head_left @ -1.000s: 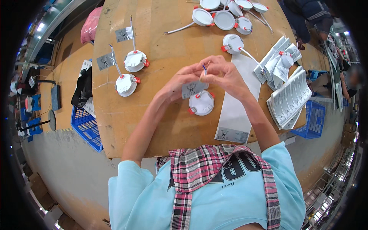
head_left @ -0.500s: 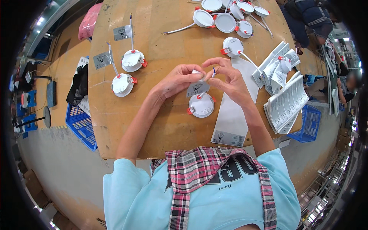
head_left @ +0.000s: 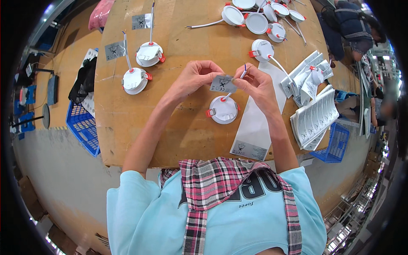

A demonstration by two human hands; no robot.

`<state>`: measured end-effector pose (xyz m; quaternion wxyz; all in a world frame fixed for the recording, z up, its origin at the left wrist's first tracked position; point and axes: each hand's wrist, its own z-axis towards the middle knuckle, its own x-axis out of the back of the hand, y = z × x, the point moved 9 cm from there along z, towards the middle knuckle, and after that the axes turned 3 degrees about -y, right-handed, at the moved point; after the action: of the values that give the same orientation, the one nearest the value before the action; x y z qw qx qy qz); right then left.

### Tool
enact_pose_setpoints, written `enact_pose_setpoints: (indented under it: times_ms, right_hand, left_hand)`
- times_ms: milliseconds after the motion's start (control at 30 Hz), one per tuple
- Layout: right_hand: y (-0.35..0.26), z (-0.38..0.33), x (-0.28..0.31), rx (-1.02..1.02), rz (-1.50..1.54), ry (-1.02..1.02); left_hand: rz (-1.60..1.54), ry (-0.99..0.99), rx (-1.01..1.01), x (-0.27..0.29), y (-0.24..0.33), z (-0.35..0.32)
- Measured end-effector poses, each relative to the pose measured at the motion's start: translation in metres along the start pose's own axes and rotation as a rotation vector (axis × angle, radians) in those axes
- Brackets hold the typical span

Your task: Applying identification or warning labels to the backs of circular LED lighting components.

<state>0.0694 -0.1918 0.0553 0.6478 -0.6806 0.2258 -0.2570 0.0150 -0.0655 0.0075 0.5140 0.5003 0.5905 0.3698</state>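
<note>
Brown tabletop [head_left: 178, 42] spreads across my remote view. I see the left hand [head_left: 195, 80], its fingers pinching a silver label [head_left: 223, 84] near its left end; the right hand [head_left: 258, 85] grips a white cable [head_left: 243, 73] at the label's right end. That cable rises from a round white light [head_left: 223, 112] resting just left of a white sheet [head_left: 253, 123].

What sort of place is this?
Probably a factory workshop: there's a wide worktable with a pile of round white light fittings, a stack of printed label sheets, and a blue plastic crate beside its left edge.
</note>
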Motion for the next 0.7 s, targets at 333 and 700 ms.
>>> enact_pose_setpoints:
  times_ms: [333,700]
  right_hand:
    - [0.002,0.000,-0.002,-0.046,-0.012,-0.063]
    - [0.005,-0.006,0.003,-0.094,-0.013,0.096]
  left_hand:
    - [0.097,0.012,-0.080,0.006,0.010,0.006]
    - [0.145,0.168,-0.127,0.009,0.025,0.000]
